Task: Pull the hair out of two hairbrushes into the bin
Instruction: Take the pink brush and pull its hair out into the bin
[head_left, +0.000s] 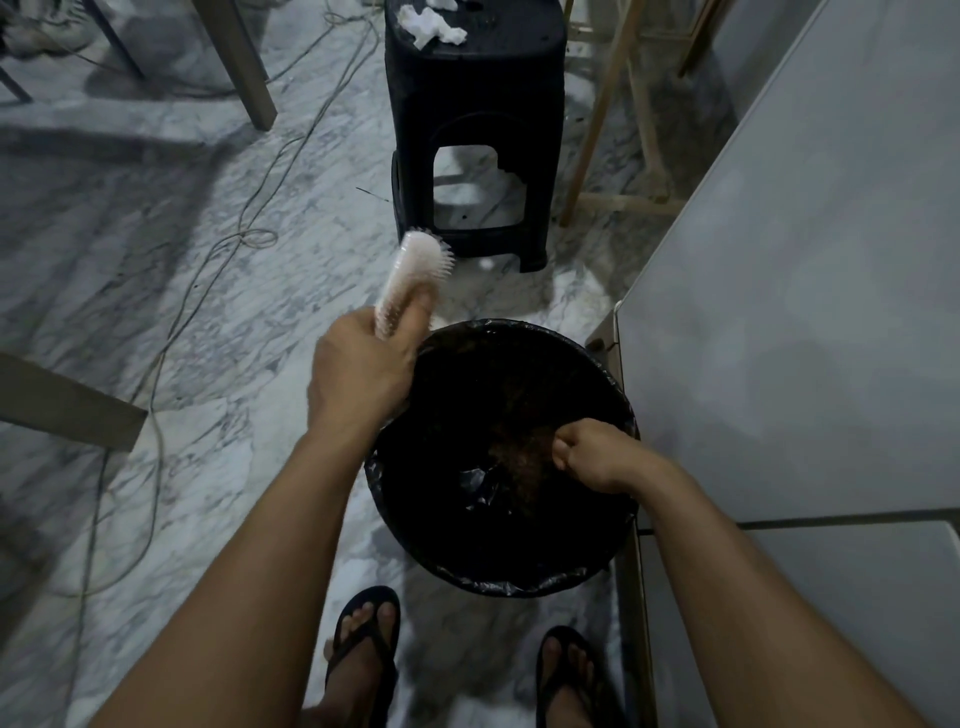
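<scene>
My left hand (363, 364) grips a pale pink hairbrush (410, 270) by its lower end, just left of the bin's far rim. The brush head points up and away, with its bristles facing right. A round black bin (457, 566) lined with a black bag stands on the floor in front of my feet. My right hand (597, 460) hovers over the bin's right side with its fingers pinched together. A brownish clump of hair (524, 457) lies or hangs just left of those fingers; whether they still touch it is unclear. Only one hairbrush is in view.
A black plastic stool (472, 130) with crumpled white tissue (431, 23) on top stands beyond the bin. A grey cabinet (779, 260) lines the right side, touching the bin. Cables (249, 239) trail across the marble floor at left. Wooden furniture legs (244, 62) stand at the back.
</scene>
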